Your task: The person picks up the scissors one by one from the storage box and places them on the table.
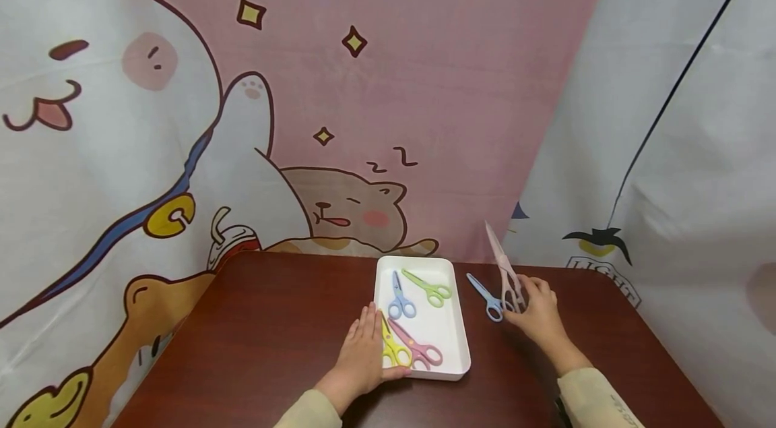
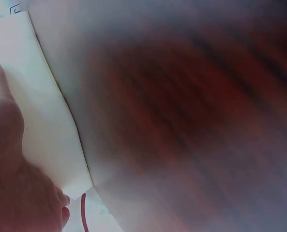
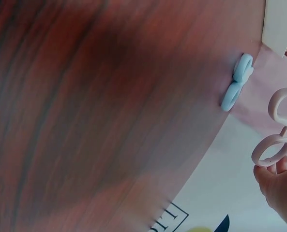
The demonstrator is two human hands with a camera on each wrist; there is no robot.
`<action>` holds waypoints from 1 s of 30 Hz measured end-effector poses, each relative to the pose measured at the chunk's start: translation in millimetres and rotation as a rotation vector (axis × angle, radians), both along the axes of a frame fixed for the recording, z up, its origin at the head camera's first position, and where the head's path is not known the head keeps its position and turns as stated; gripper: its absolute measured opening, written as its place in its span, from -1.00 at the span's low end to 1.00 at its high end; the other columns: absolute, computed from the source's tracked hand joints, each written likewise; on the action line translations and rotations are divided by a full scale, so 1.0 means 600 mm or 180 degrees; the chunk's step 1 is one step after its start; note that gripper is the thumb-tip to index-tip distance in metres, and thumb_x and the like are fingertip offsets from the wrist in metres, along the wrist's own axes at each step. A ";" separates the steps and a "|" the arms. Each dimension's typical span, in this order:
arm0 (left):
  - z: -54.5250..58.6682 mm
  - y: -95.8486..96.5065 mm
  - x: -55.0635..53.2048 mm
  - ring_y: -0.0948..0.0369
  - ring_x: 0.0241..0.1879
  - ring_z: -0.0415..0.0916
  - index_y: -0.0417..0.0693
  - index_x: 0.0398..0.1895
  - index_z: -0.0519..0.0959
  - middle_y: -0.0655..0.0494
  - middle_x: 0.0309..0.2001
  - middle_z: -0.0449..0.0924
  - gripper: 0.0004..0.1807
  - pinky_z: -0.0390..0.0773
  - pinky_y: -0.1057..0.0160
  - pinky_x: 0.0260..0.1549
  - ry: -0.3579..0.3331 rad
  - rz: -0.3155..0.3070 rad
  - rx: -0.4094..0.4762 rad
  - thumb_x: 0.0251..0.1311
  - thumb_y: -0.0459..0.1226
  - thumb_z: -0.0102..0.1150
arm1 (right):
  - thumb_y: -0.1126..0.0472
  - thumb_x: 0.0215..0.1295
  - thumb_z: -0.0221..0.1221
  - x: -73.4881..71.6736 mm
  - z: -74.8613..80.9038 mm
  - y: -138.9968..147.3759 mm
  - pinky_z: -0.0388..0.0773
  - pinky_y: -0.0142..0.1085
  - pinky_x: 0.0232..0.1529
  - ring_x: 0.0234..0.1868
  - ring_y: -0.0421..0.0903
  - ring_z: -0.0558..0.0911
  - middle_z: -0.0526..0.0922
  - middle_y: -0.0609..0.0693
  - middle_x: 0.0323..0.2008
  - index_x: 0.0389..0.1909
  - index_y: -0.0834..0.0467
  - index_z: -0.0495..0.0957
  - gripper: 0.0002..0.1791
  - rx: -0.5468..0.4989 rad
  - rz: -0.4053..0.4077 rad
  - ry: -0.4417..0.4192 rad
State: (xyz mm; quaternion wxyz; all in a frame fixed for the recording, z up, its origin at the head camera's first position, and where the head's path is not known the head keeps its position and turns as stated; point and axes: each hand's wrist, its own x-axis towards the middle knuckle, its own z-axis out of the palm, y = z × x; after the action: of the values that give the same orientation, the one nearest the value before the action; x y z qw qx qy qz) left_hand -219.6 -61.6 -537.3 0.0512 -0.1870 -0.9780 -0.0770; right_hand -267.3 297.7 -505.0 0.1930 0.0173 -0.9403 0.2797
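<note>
My right hand [image 1: 539, 313] grips pale pink scissors [image 1: 500, 256] by the handle loops, blades pointing up; the loops [image 3: 264, 153] show among its fingers in the right wrist view. Blue scissors [image 1: 481, 288] lie on the table just left of that hand. A white tray [image 1: 424, 313] stands mid-table. Along its left wall rests my left hand [image 1: 358, 357], fingers straight, thumb at the front rim. Inside the tray lie light blue scissors [image 1: 397, 288] and green scissors [image 1: 426, 284] at the back, yellow scissors [image 1: 391, 342] and pink scissors [image 1: 405, 335] in front.
The dark red wooden table [image 1: 279, 340] extends on both sides of the tray. Behind its far edge hangs a cloth backdrop [image 1: 448, 111] with cartoon animals. At the right, a white cloth [image 1: 679, 145] with a black line closes off the side.
</note>
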 end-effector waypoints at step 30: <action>0.004 -0.001 0.002 -0.07 0.47 -0.14 -0.32 0.44 0.00 -0.25 0.48 -0.15 0.40 0.09 0.00 0.36 -0.0152 0.0047 0.0021 -0.25 0.62 -0.24 | 0.21 -0.23 0.46 0.002 -0.007 0.065 0.36 0.22 -0.17 0.03 0.42 0.22 0.24 0.45 0.12 0.20 0.37 0.29 -0.10 0.0203 0.0010 -0.0096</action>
State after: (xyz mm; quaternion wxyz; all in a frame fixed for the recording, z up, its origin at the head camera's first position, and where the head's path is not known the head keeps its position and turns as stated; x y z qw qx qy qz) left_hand -218.4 -61.9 -534.8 0.0291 -0.1777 -0.9800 -0.0843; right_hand -266.1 336.7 -509.1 0.1778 0.0207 -0.9515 0.2501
